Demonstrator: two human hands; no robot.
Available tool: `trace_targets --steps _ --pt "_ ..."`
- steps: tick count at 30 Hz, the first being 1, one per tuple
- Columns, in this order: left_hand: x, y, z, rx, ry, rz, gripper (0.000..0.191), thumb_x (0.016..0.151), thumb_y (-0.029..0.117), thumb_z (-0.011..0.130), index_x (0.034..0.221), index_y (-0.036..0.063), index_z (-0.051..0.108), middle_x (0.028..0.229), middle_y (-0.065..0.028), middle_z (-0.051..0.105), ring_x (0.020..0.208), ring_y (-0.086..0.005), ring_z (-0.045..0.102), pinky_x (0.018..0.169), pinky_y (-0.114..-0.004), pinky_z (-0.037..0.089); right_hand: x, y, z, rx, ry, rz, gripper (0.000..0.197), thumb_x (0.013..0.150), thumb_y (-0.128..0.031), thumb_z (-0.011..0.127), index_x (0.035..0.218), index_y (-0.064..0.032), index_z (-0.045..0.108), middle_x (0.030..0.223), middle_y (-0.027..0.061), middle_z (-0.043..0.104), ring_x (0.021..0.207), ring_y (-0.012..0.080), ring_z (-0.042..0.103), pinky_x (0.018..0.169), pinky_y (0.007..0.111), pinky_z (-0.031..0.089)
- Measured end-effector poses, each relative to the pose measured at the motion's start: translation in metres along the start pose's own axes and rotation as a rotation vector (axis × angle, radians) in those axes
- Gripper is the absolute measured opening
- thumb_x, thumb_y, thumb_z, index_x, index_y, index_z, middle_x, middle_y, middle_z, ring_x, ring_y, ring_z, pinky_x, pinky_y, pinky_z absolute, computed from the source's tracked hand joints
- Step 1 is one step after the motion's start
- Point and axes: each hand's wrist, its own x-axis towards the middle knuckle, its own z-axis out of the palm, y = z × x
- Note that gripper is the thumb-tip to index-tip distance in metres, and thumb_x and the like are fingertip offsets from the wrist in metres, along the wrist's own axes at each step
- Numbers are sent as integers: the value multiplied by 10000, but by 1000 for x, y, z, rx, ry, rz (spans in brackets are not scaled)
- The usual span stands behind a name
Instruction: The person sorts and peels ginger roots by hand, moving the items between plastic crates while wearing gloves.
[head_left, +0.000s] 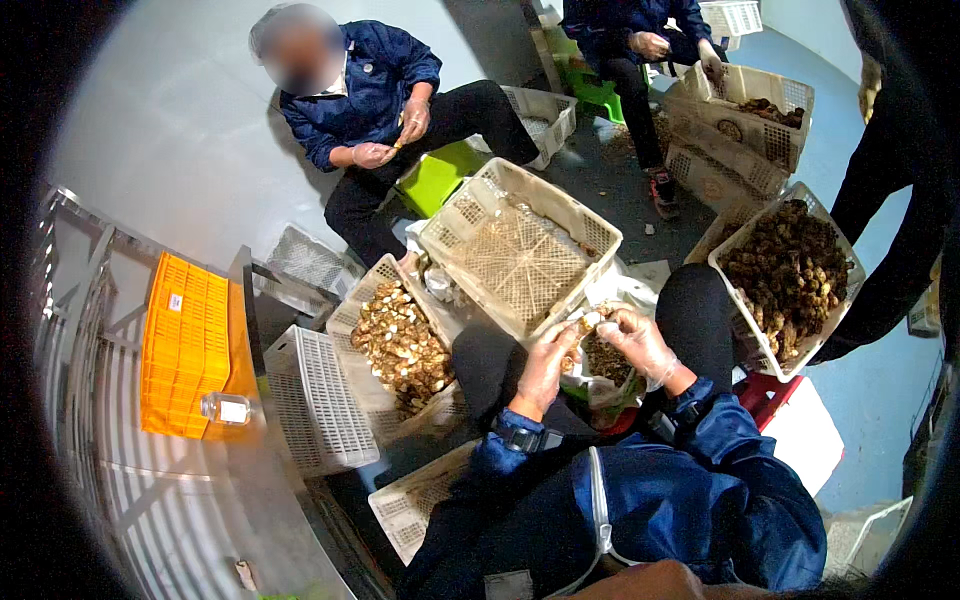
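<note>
My left hand, in a clear plastic glove, pinches a small pale mushroom-like piece over my lap. My right hand, gloved the same way, has its fingertips closed on the piece from the other side. Whether a small blade is in the fingers is too small to tell. Under the hands, between my knees, an open white bag holds small brown scraps. Left of my knee a plastic crate holds brown pieces with pale cut faces. By my right knee another crate holds darker brown pieces.
A large mesh-bottomed crate stands ahead of me. One co-worker sits at the upper left, another beside stacked crates. An orange crate and a clear jar are on the metal surface at left.
</note>
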Motion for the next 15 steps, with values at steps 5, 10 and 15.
trace_targets --steps 5,10,15 --pt "-3 -6 -7 -15 45 22 339 953 259 567 1179 7 565 766 22 567 627 -35 517 536 -169 384 -1 -12 -3 22 -2 93 204 909 -176 633 789 -26 565 743 -8 547 716 75 475 653 270 433" --pt "-2 -9 -5 53 42 37 309 959 242 557 1157 5 572 762 15 565 607 -38 504 531 -179 384 -3 -9 1 -206 30 -194 206 916 -181 619 790 -31 556 711 -6 538 703 81 480 665 263 434" --pt "-3 -11 -6 10 27 49 292 968 244 543 1142 13 580 753 22 556 581 -33 474 520 -182 373 -3 -6 -4 31 -11 72 214 911 -167 618 775 -14 553 820 40 584 784 113 515 723 282 446"
